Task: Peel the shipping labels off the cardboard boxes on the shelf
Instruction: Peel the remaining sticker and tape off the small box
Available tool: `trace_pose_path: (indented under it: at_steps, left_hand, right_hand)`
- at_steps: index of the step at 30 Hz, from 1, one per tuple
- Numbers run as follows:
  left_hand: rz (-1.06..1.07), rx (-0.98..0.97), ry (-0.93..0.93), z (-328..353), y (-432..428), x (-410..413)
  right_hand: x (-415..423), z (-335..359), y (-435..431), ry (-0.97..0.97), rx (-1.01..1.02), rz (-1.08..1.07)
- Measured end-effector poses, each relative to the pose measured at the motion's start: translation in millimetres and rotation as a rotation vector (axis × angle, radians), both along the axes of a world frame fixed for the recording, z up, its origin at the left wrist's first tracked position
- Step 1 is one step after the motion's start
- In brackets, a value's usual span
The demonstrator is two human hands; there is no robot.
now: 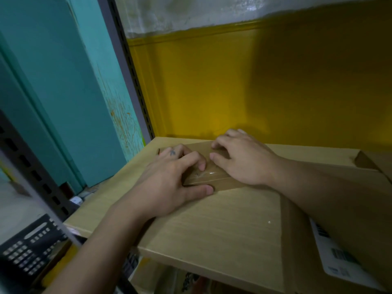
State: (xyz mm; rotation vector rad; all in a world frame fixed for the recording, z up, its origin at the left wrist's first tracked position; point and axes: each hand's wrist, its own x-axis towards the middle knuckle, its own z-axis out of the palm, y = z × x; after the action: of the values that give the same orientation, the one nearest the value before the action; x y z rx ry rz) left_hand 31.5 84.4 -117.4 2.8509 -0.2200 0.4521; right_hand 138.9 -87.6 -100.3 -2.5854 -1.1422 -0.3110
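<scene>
We find the left hand (pixel 169 183) with its fingers bent, their tips pressed down on a patch of brown cardboard (pixel 214 174), and its thumb stretched flat along the patch's near edge; the right hand (pixel 244 164) sits just beyond it, fingers curled with their tips on the same patch and the thumb tucked close under them; whether either hand has a corner pinched we cannot tell, since the fingertips hide it. The cardboard between the hands is dull brown with a glossy film of clear tape that catches a small glint of light; it lies low and flat towards the back left of a pale wood-grain shelf board (pixel 212 230); whether it is a box of its own or part of the one beside it we cannot tell. To the right, under the right forearm, stands a larger cardboard box (pixel 297 251); its near side bears a white shipping label (pixel 337 264) with dark barcodes, stuck flat. Behind the shelf we see a yellow wall (pixel 275 81); to the left, a grey slotted upright (pixel 131 71), a teal panel (pixel 63 81), and lower down a black crate (pixel 27 251).
</scene>
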Motion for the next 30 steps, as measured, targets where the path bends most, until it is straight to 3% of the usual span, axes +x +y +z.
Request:
trace_pose_path:
  at_steps: [30]
  left_hand:
    - [-0.016, -0.072, 0.060, 5.6, -0.1, -0.2]
  right_hand:
    - [-3.3, 2.8, -2.3, 0.061, -0.023, 0.024]
